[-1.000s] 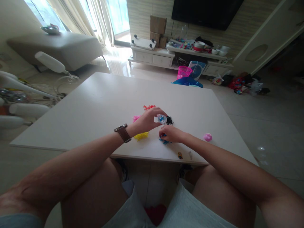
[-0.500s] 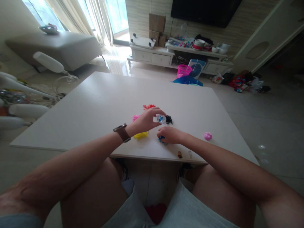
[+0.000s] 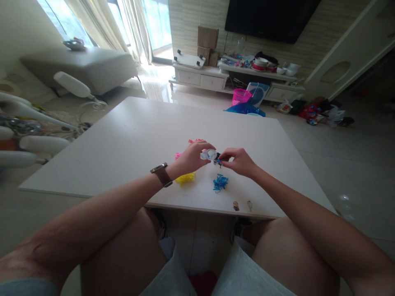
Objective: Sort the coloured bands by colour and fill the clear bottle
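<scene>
My left hand [image 3: 194, 157], a watch on its wrist, is wrapped round a small clear container [image 3: 211, 154] whose round mouth tilts toward me. Just right of that mouth, my right hand [image 3: 242, 162] pinches some small blue strips [image 3: 219, 160]. Behind the fingertips lies a pile of black pieces [image 3: 217, 165], partly covered. Nearer to me on the white table [image 3: 148, 135] is a loose pile of blue strips [image 3: 220, 183]. Left of it are yellow strips [image 3: 185, 178]. Pink strips [image 3: 177, 156] and red strips [image 3: 195, 141] show partly beyond my left hand.
Near the table's front edge lie a small minion figure [image 3: 236, 206] and a small pale item [image 3: 249, 205]. Beyond the far edge stand a pink basket [image 3: 241, 97] and a blue plastic sheet [image 3: 245, 108]. White chair parts [image 3: 72, 84] are at the left.
My right hand has risen from the blue pile to the container's mouth, carrying blue strips. The blue pile is now uncovered, and my right arm hides the pink ball. The view has shifted slightly.
</scene>
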`<state>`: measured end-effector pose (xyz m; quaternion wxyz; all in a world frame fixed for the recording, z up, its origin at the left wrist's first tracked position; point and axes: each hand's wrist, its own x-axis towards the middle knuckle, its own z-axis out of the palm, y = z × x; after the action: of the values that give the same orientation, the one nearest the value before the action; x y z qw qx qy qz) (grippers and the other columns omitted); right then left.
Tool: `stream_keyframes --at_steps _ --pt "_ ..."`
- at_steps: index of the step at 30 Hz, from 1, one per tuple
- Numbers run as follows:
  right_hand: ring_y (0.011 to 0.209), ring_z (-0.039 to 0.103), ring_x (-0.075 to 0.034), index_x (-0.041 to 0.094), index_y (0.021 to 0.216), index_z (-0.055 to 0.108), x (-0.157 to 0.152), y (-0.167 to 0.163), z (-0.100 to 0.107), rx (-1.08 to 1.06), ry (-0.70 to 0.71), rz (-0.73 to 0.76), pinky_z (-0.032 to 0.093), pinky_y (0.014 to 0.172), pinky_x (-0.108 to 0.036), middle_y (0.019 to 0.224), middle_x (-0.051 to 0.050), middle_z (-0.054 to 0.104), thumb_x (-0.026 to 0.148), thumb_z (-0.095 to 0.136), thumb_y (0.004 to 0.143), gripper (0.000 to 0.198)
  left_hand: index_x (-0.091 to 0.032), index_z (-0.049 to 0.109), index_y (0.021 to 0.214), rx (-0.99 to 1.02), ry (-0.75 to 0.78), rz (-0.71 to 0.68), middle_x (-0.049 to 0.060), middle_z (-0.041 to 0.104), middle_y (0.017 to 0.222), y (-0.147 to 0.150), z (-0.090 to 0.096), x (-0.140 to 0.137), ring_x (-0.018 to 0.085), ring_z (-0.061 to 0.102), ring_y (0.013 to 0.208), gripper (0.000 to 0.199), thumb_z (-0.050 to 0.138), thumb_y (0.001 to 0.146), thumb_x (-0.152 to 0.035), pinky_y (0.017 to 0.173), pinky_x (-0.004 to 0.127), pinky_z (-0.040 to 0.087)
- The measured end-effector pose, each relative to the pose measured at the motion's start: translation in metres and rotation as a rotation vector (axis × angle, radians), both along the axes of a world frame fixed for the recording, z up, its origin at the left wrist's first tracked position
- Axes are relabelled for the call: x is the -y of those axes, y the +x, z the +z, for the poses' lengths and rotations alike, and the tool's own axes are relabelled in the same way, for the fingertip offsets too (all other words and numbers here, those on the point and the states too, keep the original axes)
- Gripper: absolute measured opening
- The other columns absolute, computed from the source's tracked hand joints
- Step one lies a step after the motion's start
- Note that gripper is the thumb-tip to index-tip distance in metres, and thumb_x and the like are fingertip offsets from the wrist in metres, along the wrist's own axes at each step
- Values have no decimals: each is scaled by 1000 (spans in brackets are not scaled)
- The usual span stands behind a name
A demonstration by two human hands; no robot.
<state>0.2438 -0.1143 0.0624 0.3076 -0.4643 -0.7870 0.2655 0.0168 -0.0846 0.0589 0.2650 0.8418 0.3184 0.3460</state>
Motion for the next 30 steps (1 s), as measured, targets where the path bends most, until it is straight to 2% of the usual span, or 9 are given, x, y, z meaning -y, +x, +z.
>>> stream_keyframes --at_steps 4,9,17,23,30 --pt "67 62 -14 17 83 74 10 3 19 -122 110 -144 50 64 -28 78 -4 72 22 70 77 9 -23 72 108 -16 -4 45 5 70 105 -1 -1 -1 21 65 97 37 73 72 -15 86 35 53" --pt "73 63 -15 19 87 73 26 -13 34 -162 237 -79 51 66 -28 82 -4 70 22 68 83 7 -24 72 116 -57 42 -26 6 69 105 0 1 5 22 64 100 41 72 76 -18 92 38 50" --pt "68 59 -14 18 84 67 24 -19 29 16 234 -51 47 65 -26 74 -1 64 20 67 85 2 -24 72 115 -85 24 -60 5 69 98 5 -1 12 21 63 90 38 74 77 -21 83 34 51" --pt "79 63 -16 20 89 71 21 -14 25 41 322 87 51 71 -29 92 -6 67 20 62 91 10 -25 73 114 -69 42 -67 4 69 95 5 -3 10 20 63 89 38 75 76 -20 81 33 50" --pt "81 64 -17 22 95 73 23 -15 27 90 406 113 52 73 -30 92 -6 68 19 55 95 18 -25 72 113 -70 15 -69 4 69 97 5 -2 10 20 63 89 37 75 76 -20 82 35 51"
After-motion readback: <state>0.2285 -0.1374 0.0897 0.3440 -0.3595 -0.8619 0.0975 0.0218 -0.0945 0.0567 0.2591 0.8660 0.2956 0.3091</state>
